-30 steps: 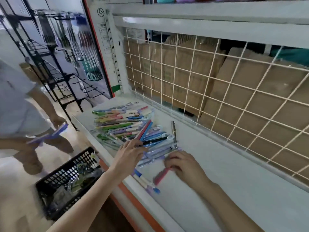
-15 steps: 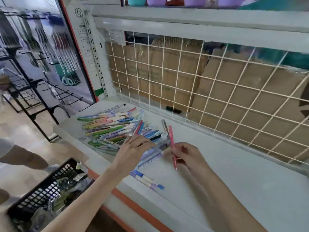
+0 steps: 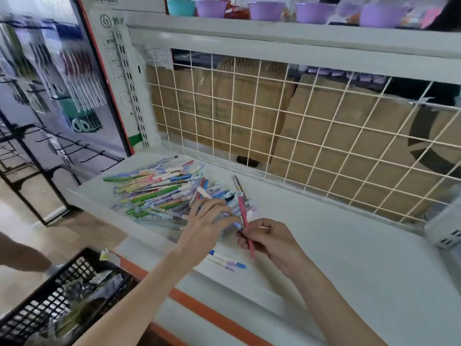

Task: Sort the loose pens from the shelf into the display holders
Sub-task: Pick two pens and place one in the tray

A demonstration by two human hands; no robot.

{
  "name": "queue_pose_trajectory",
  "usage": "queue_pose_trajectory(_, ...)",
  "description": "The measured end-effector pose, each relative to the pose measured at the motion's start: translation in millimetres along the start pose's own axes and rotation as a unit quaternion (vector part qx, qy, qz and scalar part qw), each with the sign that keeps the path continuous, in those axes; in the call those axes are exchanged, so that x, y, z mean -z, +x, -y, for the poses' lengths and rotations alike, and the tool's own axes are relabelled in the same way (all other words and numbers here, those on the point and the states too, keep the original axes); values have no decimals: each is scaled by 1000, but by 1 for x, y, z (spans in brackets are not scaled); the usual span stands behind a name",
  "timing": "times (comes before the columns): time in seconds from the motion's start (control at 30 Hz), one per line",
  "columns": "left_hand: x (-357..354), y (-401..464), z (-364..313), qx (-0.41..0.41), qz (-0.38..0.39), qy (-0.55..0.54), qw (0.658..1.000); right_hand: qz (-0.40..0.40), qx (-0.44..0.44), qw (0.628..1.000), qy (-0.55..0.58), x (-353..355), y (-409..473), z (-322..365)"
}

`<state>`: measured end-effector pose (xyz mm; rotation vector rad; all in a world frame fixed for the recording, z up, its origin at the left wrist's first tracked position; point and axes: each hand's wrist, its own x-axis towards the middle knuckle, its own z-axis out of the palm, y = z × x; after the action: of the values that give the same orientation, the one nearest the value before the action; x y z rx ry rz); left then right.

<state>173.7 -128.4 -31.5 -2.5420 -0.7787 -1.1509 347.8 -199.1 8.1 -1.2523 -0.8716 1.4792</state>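
Observation:
A heap of loose coloured pens (image 3: 159, 193) lies on the left part of the white shelf (image 3: 336, 245). My right hand (image 3: 270, 242) pinches a pink pen (image 3: 244, 216) that stands almost upright, its tip pointing down toward me. My left hand (image 3: 207, 226) reaches into the near right edge of the heap, and its fingertips pinch the end of a light blue pen (image 3: 234, 224) right beside the pink one. Two more pens (image 3: 228, 262) lie apart near the shelf's front edge.
A white wire grid (image 3: 299, 136) backs the shelf, with cardboard boxes behind it. Purple and teal cups (image 3: 267, 10) stand on the shelf above. A black plastic basket (image 3: 62, 300) with packets sits on the floor at lower left. A white holder (image 3: 446, 228) shows at the right edge.
My right hand picked the pink pen off the shelf and raised it upright. My left hand shifted right along the heap toward it. The person at the left walked out of view.

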Motion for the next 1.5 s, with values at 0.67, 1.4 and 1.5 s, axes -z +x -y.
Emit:
queue_pose_trajectory(0.67, 17, 47, -43, 542, -54, -511, 665, -92, 56, 991, 76, -7, -26, -19)
queue_pose_trajectory(1.4, -29, 85, -156, 381, 170, -664, 620, -352, 114, 926, 70, 114, -126, -11)
queue_pose_trajectory(1.5, -33, 96, -184, 365, 200, -653, 633, -375, 124, 915, 81, 138, -154, -8)
